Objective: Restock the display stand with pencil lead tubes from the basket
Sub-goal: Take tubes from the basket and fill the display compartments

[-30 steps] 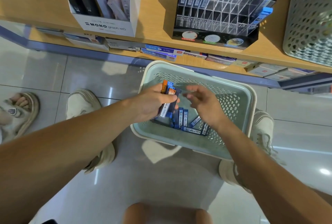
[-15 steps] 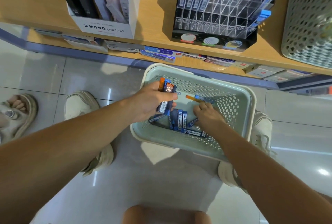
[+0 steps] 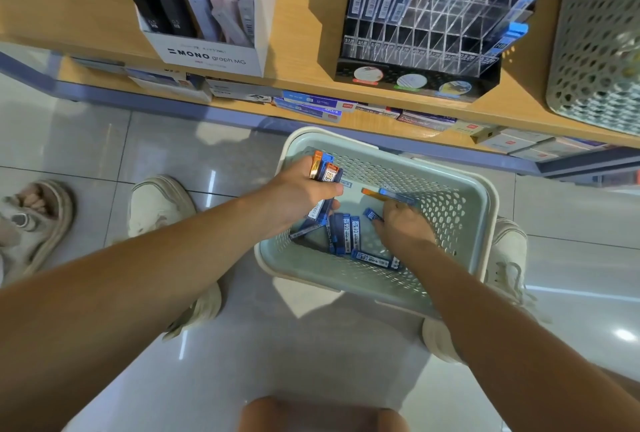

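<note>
**Full fist, more tubes to gather**

The left grip [image 3: 301,196] is clenched round a bundle of lead tubes [image 3: 327,177] over the basket [image 3: 485,210]. The right grip [image 3: 403,229] curls down among the loose tubes [image 3: 346,234]; whether it has one, I cannot tell. Crowding more into that bundle could squeeze a tube out. The display stand [image 3: 433,16] sits up on the shelf [image 3: 304,33], between a pen box [image 3: 207,54] and a second basket [image 3: 595,50].

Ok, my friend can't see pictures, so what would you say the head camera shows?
Seen from above, a person's left grip holds a bundle of pencil lead tubes over a pale green basket on the floor, while the right grip reaches among loose tubes inside. A partly filled clear display stand sits on the wooden shelf above.
</note>
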